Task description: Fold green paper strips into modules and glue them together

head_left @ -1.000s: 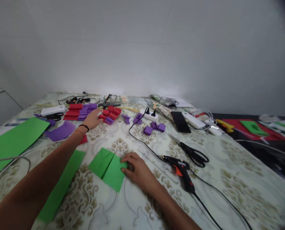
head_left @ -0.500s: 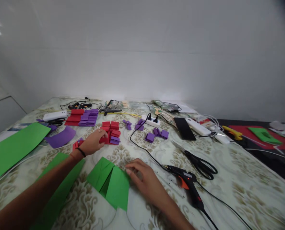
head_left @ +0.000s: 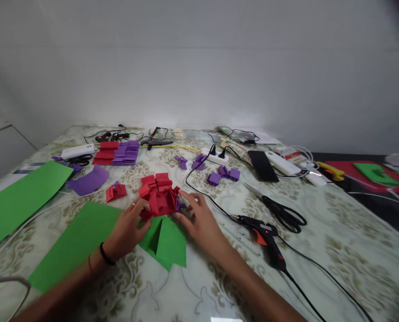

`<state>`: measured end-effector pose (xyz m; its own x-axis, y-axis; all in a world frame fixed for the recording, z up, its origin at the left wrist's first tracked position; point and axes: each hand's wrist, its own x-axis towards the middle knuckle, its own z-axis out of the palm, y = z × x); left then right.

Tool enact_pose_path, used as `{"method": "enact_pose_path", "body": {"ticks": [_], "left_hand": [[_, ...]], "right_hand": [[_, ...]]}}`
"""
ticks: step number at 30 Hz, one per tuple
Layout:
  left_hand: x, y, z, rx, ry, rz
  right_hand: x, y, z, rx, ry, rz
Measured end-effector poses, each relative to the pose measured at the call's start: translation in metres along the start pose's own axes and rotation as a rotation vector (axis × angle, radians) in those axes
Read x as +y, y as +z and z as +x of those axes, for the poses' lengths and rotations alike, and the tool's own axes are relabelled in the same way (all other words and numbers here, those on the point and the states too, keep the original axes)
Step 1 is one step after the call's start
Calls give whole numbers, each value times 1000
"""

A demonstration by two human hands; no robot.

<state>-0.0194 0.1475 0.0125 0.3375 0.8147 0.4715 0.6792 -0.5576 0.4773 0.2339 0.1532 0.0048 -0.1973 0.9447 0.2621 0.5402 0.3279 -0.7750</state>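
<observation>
Both hands meet at a pile of red folded paper pieces with a few purple ones among them, just beyond a folded green paper. My left hand has its fingers curled round the pile's left side. Along the right side of the pile, my right hand pinches with its fingertips. The pile partly overlaps the green paper's far edge.
A black and orange glue gun with its cord lies to the right, black scissors beyond it. Green sheets lie at left. Stacks of red and purple pieces, a power strip, a phone and cables lie farther back.
My left hand has dragged the red pile from the far middle of the table toward me. My right hand left the green paper and joined it at the pile.
</observation>
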Motion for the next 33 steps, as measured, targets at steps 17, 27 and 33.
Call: {"method": "enact_pose_path", "body": {"ticks": [17, 27, 33], "left_hand": [[-16, -5, 8, 124, -42, 65], [-14, -8, -1, -72, 167, 223], [-36, 2, 5, -71, 60, 286]], "right_hand": [[-35, -7, -52, -348, -69, -188], [-34, 5, -51, -374, -28, -314], [-30, 7, -51, -354, -9, -276]]}}
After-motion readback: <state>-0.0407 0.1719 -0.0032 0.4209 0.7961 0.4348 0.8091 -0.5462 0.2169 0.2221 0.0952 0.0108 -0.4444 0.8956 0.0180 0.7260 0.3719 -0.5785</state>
